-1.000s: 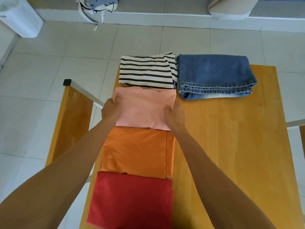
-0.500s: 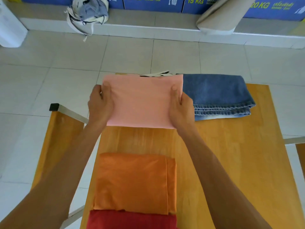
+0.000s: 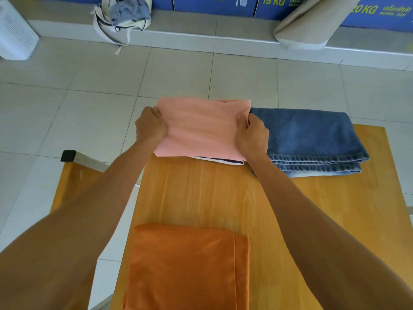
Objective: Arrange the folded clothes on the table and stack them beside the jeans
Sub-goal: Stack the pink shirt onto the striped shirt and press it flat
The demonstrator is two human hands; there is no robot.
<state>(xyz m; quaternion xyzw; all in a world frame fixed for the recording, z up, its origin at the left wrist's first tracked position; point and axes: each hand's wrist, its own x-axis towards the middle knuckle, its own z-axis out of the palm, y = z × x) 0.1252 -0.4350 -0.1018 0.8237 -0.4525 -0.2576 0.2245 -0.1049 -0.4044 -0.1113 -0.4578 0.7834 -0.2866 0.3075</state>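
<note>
From the head camera, looking down over both forearms: the left hand (image 3: 150,128) grips the left edge of a folded pink garment (image 3: 201,128), its fingers curled over the cloth. The right hand (image 3: 252,135) pinches the garment's right edge, thumb on top and fingers curled under. The pink garment lies flat across the far left part of the wooden worktop (image 3: 201,193), on top of a striped garment (image 3: 220,160) of which only a thin dark-and-white edge shows below the pink cloth's near side. The pink garment's right edge sits just beside, and seems to touch, the folded blue jeans (image 3: 312,139), which lie on the far right part of the worktop with their stitched hems facing the person.

Nearer the person, well apart from that pile, a folded orange garment (image 3: 187,267) lies on the worktop, its lower part cut off by the frame's edge.

Beyond the worktop is a tiled floor (image 3: 78,86). On a low ledge at the back rests a cloth bag (image 3: 121,16); a white appliance (image 3: 15,36) stands at the far left, blue boxes (image 3: 212,3) printed with "15 KG" line the wall, and a beige padded board (image 3: 312,23) leans at the right.
</note>
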